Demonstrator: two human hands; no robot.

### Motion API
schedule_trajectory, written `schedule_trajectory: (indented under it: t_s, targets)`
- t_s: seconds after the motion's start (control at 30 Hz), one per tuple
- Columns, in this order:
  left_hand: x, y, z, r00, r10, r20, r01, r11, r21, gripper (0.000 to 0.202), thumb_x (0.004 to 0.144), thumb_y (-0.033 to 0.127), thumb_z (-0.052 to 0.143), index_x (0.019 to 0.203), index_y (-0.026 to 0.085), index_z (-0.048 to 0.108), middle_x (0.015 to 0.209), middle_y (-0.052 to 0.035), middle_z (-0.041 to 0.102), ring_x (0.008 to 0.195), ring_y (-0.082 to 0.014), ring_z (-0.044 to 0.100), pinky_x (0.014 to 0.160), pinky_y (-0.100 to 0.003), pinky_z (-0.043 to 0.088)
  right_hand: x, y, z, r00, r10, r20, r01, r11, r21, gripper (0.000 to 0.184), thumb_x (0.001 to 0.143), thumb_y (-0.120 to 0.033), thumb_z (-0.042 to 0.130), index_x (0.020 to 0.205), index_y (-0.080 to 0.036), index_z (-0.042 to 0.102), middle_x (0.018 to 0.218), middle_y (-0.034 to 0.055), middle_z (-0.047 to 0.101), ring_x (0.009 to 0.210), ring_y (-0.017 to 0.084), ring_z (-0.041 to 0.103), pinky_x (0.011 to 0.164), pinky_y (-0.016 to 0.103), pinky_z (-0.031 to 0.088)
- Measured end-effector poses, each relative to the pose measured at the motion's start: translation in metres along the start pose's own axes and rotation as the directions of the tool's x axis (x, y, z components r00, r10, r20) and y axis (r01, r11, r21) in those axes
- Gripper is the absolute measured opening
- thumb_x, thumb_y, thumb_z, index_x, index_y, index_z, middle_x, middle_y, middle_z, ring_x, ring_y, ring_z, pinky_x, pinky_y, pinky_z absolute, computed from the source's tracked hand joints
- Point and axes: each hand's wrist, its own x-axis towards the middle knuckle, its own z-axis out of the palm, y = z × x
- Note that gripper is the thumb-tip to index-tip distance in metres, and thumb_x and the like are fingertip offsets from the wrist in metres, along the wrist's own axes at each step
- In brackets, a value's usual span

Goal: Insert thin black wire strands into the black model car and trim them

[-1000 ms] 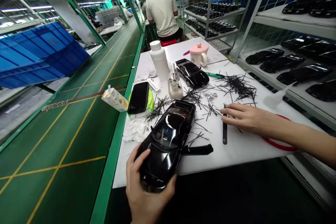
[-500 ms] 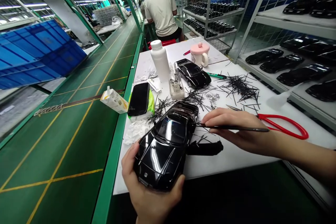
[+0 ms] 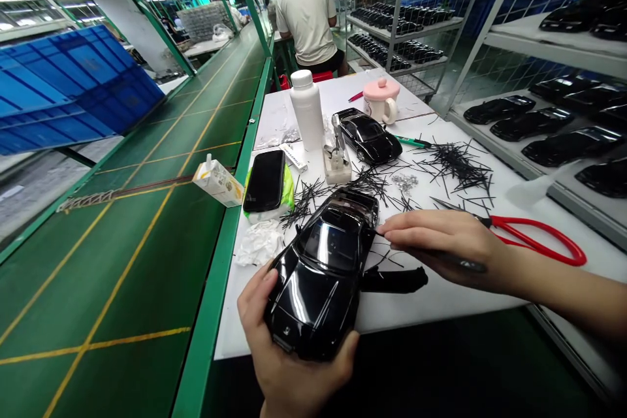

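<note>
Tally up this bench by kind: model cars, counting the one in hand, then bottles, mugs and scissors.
Model cars: 2 (held car, parked car)
Bottle: 1
Mug: 1
Scissors: 1
Total: 5

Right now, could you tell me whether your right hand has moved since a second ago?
Yes: it has shifted toward the toy car, clear of the red scissors it lay across.

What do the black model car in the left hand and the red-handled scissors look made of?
The black model car has a glossy painted shell, with sharp mirror-like highlights; metal or plastic beneath, the look can't settle which. The scissors appear to have smooth moulded red plastic handles and steel blades, judging by their grey metallic sheen.
</note>
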Motion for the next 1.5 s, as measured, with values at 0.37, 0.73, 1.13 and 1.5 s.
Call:
schedule_trajectory:
  t_s: [0.37,0.73,1.13,1.5]
  targets:
    - [-0.026,-0.023,-0.008,0.997,0.029,0.072,-0.034,0.997,0.072,0.093,0.066,0.042,0.082,0.144,0.016,0.038,0.136,-0.0193,0.049,0.125,-0.0341,0.053,0.102,-0.052,0.05,0.001,-0.005,0.002,0.992,0.113,0.051,-0.122,0.956,0.267,0.023,0.094,-0.006,0.055,0.113,-0.018,0.061,0.105,0.0107,0.074,0.101,0.017,0.071,0.086,0.024,0.058]
    - [-0.04,-0.024,0.001,0.951,-0.175,0.257,0.148,0.982,0.12,0.08,0.077,0.03,0.077,0.146,0.025,0.038,0.143,-0.017,0.047,0.135,-0.0343,0.047,0.106,-0.056,0.046,-0.014,-0.005,0.009,0.937,0.34,0.079,-0.333,0.803,0.495,0.024,0.09,-0.01,0.064,0.109,-0.024,0.07,0.102,0.0047,0.076,0.096,0.019,0.073,0.083,0.029,0.061]
    - [-0.002,-0.022,0.01,0.941,0.095,0.324,-0.131,0.987,0.092,0.054,0.091,0.019,0.062,0.141,0.021,0.042,0.138,-0.0142,0.055,0.138,-0.0287,0.043,0.112,-0.051,0.041,-0.02,-0.017,0.01,0.858,0.502,-0.105,-0.356,0.731,0.583,0.018,0.09,-0.016,0.067,0.103,-0.027,0.073,0.097,0.0029,0.077,0.094,0.018,0.073,0.083,0.027,0.062]
    - [0.098,0.008,0.054,0.596,0.302,0.745,-0.256,0.95,-0.18,0.032,0.091,0.008,0.05,0.114,0.023,0.065,0.107,-0.0055,0.071,0.114,-0.0215,0.06,0.097,-0.038,0.053,-0.019,-0.017,0.014,0.844,0.512,-0.16,-0.343,0.743,0.575,0.014,0.091,-0.018,0.066,0.103,-0.023,0.072,0.096,0.0044,0.077,0.093,0.018,0.074,0.083,0.029,0.062]
